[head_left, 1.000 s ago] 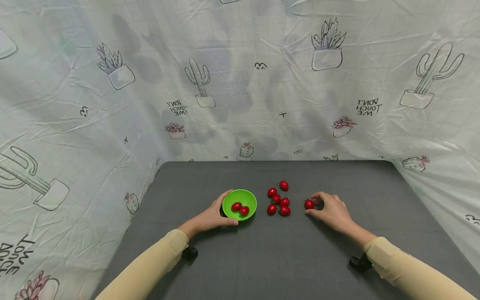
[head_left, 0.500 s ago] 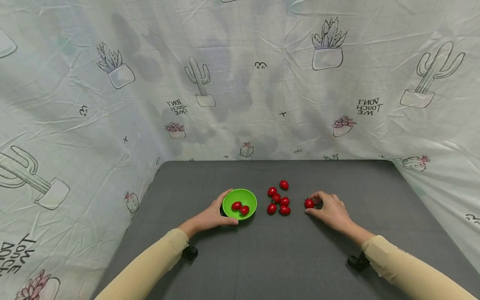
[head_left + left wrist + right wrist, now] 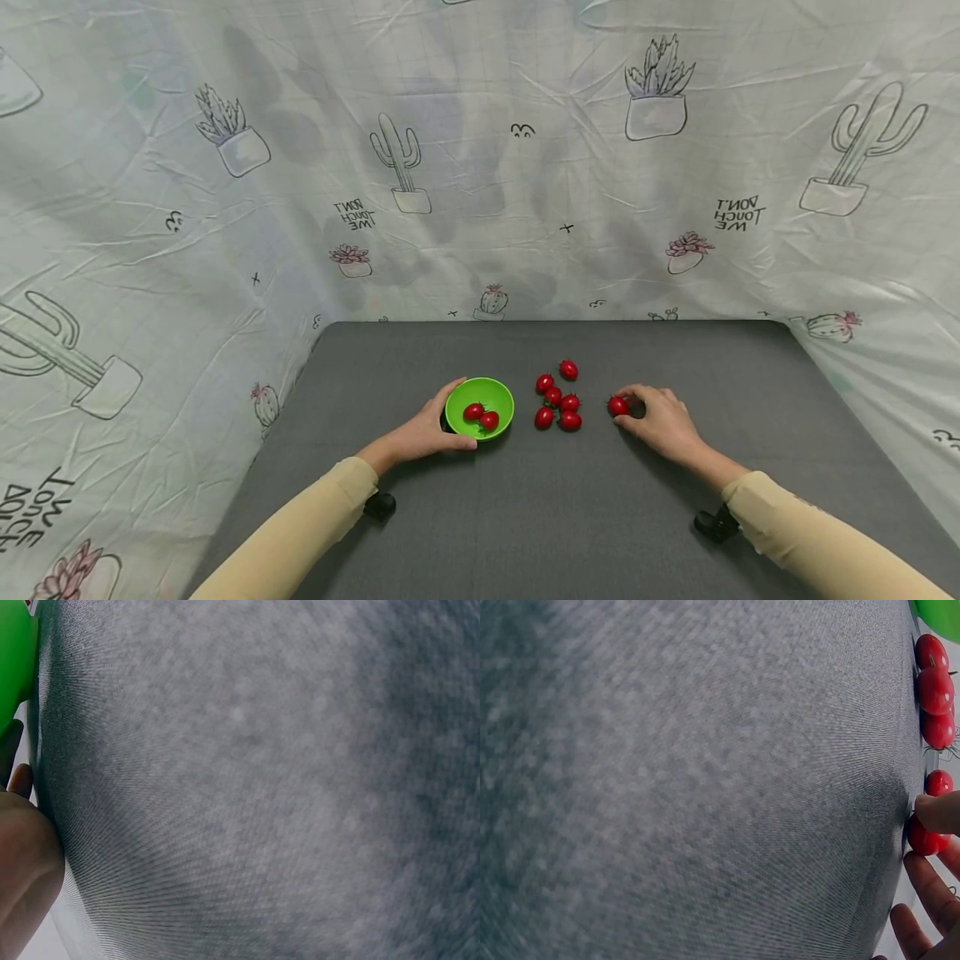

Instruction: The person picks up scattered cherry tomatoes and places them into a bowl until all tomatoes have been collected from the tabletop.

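While my left hand (image 3: 420,435) curls round the near-left rim of the green bowl (image 3: 480,397), two cherry tomatoes (image 3: 481,416) lie inside it. Right of the bowl, five loose cherry tomatoes (image 3: 558,397) cluster on the grey table (image 3: 525,517). Further right, my right hand (image 3: 660,422) pinches a single cherry tomato (image 3: 618,406) resting on the table; it looks round, so I cannot tell its long axis.

We see a bright green bowl (image 3: 480,406) and glossy red tomatoes (image 3: 557,397) on our dark grey table (image 3: 570,508). Our sleeves (image 3: 300,533) are pale yellow; the white cloth (image 3: 480,158) carries outlined cacti and pink succulents.
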`<action>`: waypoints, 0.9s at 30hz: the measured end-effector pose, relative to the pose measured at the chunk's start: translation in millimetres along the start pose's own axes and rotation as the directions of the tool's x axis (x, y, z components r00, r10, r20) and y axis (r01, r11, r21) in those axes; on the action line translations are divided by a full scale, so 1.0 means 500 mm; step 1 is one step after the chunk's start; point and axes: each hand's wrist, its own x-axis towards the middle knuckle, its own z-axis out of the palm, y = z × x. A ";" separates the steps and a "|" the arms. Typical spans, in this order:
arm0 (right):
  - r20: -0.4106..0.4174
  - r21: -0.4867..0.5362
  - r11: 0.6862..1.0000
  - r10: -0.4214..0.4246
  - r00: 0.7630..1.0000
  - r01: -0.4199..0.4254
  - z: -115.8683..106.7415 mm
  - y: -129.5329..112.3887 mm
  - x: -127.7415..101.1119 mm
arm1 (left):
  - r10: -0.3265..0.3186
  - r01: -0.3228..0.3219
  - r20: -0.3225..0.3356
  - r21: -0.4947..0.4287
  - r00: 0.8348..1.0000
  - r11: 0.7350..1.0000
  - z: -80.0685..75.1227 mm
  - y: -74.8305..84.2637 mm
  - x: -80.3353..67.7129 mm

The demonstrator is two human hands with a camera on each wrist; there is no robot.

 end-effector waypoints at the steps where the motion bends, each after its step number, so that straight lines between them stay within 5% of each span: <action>1: 0.001 -0.001 1.000 0.002 1.000 -0.002 0.000 0.000 0.000 | 0.001 -0.001 0.000 0.003 1.000 1.000 0.001 -0.001 0.001; 27: -0.036 0.122 0.991 -0.048 0.998 0.052 -0.020 -0.040 0.028 | 0.007 -0.007 -0.014 -0.002 1.000 1.000 0.006 -0.004 -0.002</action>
